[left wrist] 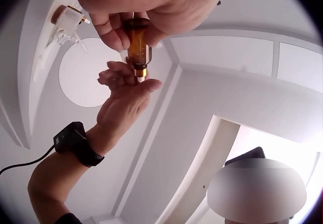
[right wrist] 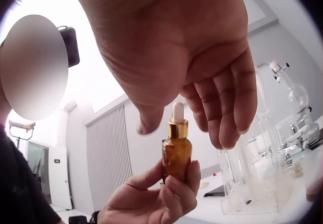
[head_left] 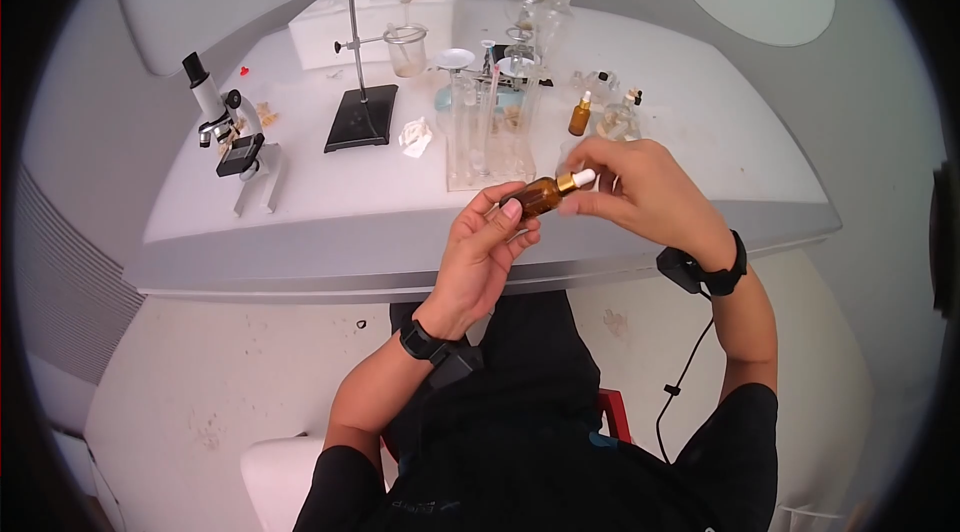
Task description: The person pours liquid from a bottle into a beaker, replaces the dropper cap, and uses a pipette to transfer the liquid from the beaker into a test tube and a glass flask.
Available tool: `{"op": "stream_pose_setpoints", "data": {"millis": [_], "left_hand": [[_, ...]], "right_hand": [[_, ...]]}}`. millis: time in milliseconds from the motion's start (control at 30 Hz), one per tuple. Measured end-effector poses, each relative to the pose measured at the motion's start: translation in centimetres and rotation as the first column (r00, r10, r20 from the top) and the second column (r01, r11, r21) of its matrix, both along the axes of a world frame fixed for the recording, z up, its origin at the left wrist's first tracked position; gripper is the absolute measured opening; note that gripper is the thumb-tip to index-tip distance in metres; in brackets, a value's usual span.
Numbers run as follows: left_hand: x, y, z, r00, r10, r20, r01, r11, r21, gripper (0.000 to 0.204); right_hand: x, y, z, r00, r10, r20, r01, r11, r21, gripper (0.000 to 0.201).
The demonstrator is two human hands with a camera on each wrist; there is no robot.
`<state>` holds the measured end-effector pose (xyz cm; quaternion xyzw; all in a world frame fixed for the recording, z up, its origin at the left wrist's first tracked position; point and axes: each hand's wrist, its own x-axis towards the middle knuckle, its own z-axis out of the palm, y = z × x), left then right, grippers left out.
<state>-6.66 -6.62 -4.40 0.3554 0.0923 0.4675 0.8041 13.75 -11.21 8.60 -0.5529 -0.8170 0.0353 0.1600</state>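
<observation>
My left hand (head_left: 478, 250) grips an amber dropper bottle (head_left: 537, 198) by its glass body, thumb on one side and fingers on the other. The bottle has a gold collar (right wrist: 178, 129) and a white rubber bulb (right wrist: 177, 111), and in the head view its top tilts toward the right. Around that top my right hand (head_left: 650, 194) is spread, thumb on one side and relaxed fingers on the other. In the right wrist view a gap shows between the bulb and this hand's thumb and fingers. A second amber dropper bottle (head_left: 580, 116) stands on the table beyond the right hand.
Behind the hands stands a clear rack (head_left: 488, 167) with glass tubes. To the left are a microscope (head_left: 232, 122) and a black-based stand (head_left: 362, 119) holding a beaker (head_left: 407, 52). A white foam box (head_left: 330, 32) and several glass vessels line the back. The table's front edge (head_left: 400, 262) runs beneath the hands.
</observation>
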Motion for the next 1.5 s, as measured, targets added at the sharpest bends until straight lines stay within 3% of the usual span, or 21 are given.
{"op": "stream_pose_setpoints", "data": {"millis": [67,100,200,267,333,400,467,533,733,867,1000,1100,1200,1233,1333,1367,1500], "left_hand": [[-0.2,0.0,0.0,1.0,-0.01,0.004,0.01,1.0,-0.002,0.031],[-0.2,0.0,0.0,1.0,-0.027,0.004,0.027,1.0,-0.001,0.03],[-0.1,0.3,-0.5,0.999,0.008,-0.037,-0.007,0.999,0.031,0.032],[-0.3,-0.1,-0.7,0.999,-0.009,-0.036,0.009,1.0,0.014,0.032],[-0.5,-0.2,-1.0,0.999,-0.021,-0.033,0.021,1.0,-0.002,0.033],[-0.8,-0.2,-1.3,0.987,-0.158,-0.015,0.157,0.987,-0.015,0.032],[-0.9,-0.3,-1.1,0.985,-0.17,-0.037,0.169,0.985,-0.016,0.032],[-0.8,-0.4,-1.0,0.992,-0.042,-0.115,0.055,0.992,0.115,0.03],[0.2,-0.1,-1.2,0.982,0.157,-0.103,-0.113,0.931,0.347,0.034],[0.6,0.3,-0.7,0.989,0.133,-0.07,-0.098,0.924,0.37,0.034],[0.7,1.8,-0.5,0.99,0.051,-0.131,0.002,0.928,0.373,0.041],[0.7,2.2,0.0,0.959,0.108,-0.263,0.012,0.909,0.418,0.057],[-0.3,4.0,-1.2,0.947,0.115,-0.299,0.019,0.912,0.41,0.051],[-0.6,4.2,-1.3,0.934,0.154,-0.321,-0.024,0.927,0.373,0.037],[-2.2,5.7,-3.8,0.905,0.078,-0.418,0.058,0.952,0.301,0.024],[-2.6,5.8,-4.1,0.886,0.116,-0.449,0.028,0.953,0.302,0.018],[-3.1,6.1,-3.8,0.862,0.069,-0.503,0.078,0.961,0.265,0.018]], "right_hand": [[-0.4,-0.7,0.5,0.957,0.125,-0.262,-0.108,0.991,0.081,0.023],[-0.4,-0.6,0.2,0.957,0.126,-0.261,-0.109,0.991,0.081,0.023],[-0.1,0.2,-1.7,0.966,0.157,-0.206,-0.131,0.982,0.135,0.028],[-0.2,-0.1,-1.8,0.994,0.106,0.026,-0.109,0.977,0.186,0.027],[-0.7,-1.0,-1.5,0.993,0.114,-0.021,-0.109,0.98,0.169,0.026],[-1.0,-1.6,-1.4,0.99,0.121,-0.069,-0.109,0.982,0.152,0.025],[-1.0,-1.9,-1.4,0.984,0.179,0.024,-0.18,0.97,0.163,0.026],[-0.8,-2.1,-1.9,0.987,0.162,0.001,-0.161,0.979,0.128,0.027],[0.1,-1.8,-3.0,0.983,0.125,-0.134,-0.118,0.991,0.059,0.028],[0.1,-2.2,-1.3,0.985,0.023,-0.17,-0.037,0.996,-0.078,0.032],[1.4,-0.3,-1.5,0.938,0.058,-0.342,-0.073,0.997,-0.029,0.026],[2.7,1.2,0.0,0.852,-0.04,-0.523,-0.004,0.997,-0.082,0.016],[5.2,4.4,1.9,0.755,-0.171,-0.632,0.133,0.985,-0.108,0.018],[6.1,5.7,2.8,0.76,-0.169,-0.628,0.138,0.986,-0.097,0.018],[8.9,10.2,4.2,0.795,-0.172,-0.582,0.163,0.984,-0.068,0.022],[9.3,11.9,3.8,0.824,-0.179,-0.537,0.174,0.983,-0.06,0.025],[11.3,18.0,2.3,0.884,-0.2,-0.423,0.177,0.98,-0.093,0.032]]}}
